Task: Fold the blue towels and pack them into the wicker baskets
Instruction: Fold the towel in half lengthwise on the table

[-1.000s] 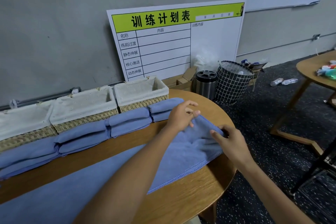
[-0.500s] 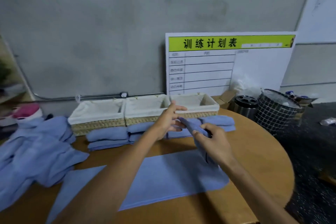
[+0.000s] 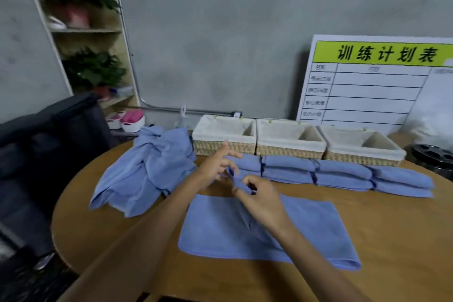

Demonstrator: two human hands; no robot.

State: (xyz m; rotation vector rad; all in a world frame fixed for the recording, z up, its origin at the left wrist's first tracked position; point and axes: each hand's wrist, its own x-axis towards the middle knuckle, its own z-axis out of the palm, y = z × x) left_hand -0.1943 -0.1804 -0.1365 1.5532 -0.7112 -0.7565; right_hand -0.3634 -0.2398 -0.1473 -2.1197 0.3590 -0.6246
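A blue towel [image 3: 316, 233] lies flat on the round wooden table [image 3: 392, 240] in front of me. One end of it is lifted to the left. My right hand [image 3: 259, 201] pinches that raised edge, and my left hand [image 3: 215, 167] pinches it just beyond, with its other fingers spread. Several folded blue towels [image 3: 343, 174] sit stacked in a row behind my hands. Three wicker baskets with white liners stand along the wall, left [image 3: 203, 147], middle [image 3: 282, 149] and right [image 3: 355, 157]; all look empty. A heap of unfolded blue towels [image 3: 149, 169] lies at the table's left.
A dark chair [image 3: 49, 144] stands left of the table. A shelf with potted plants [image 3: 88, 39] is in the back left corner. A white board with a green header [image 3: 375, 81] leans on the wall. A dark round bin [image 3: 434, 157] sits at the far right.
My view has swung left, so the heap, chair and shelf have come into view. Both hands carried the towel's right end up and leftward over the flat part.
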